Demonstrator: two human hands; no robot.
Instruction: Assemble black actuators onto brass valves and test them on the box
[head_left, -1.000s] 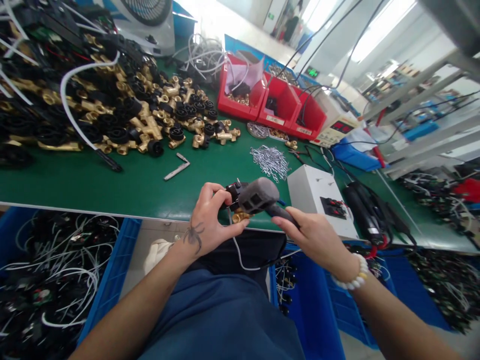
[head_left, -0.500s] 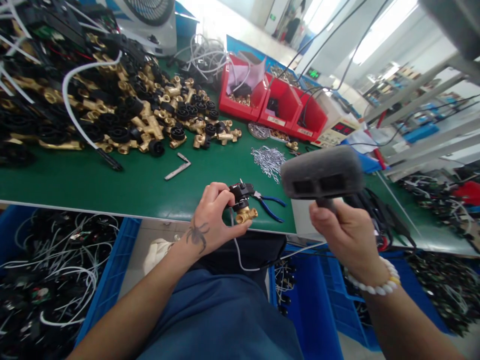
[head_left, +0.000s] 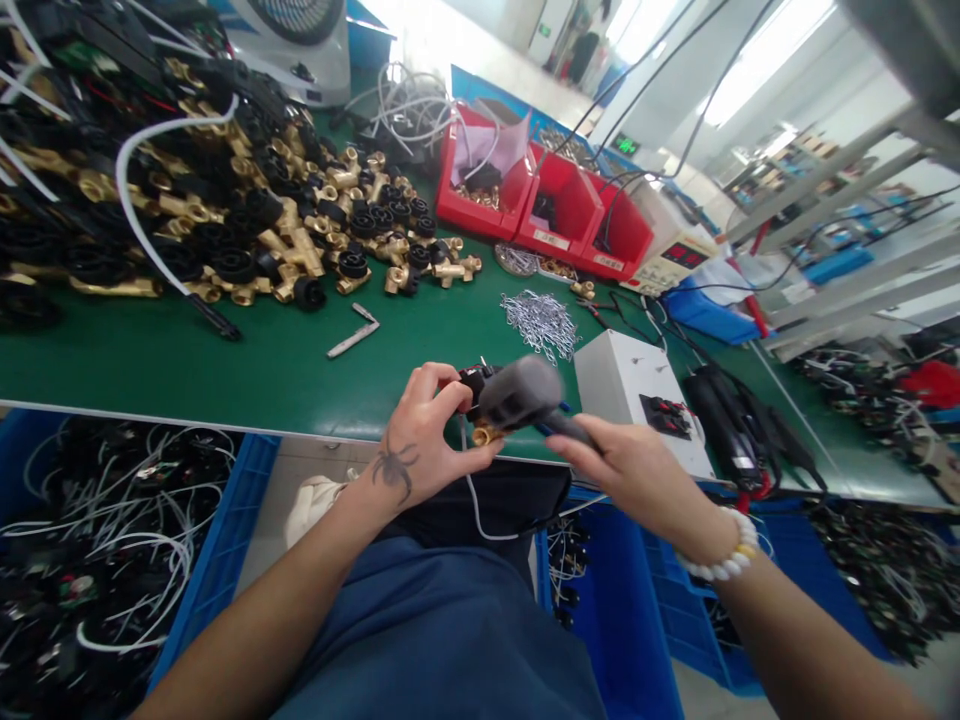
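Observation:
My left hand [head_left: 426,425] grips a brass valve fitting [head_left: 484,435] with a black plastic body on top, close to the table's front edge; a grey cable hangs from it. My right hand [head_left: 637,475] is closed round the handle of a grey mallet [head_left: 523,390]. The mallet's blurred head is in front of the fitting and hides much of it; I cannot tell whether they touch. Behind the mallet, only a bit of the pliers' blue handle [head_left: 551,424] shows. A pile of small metal clips [head_left: 541,322] lies farther back on the green table [head_left: 285,385].
Brass fittings with black caps [head_left: 300,240] are heaped at the back left. Red bins [head_left: 551,210] line the back. A white box with a switch [head_left: 630,390] and a black tool [head_left: 724,430] are on the right. Blue crates [head_left: 232,510] stand below the table.
My right hand has swung the mallet down and left, from beside the fitting to in front of it. The white box has come into view. My left hand stays put with the fitting.

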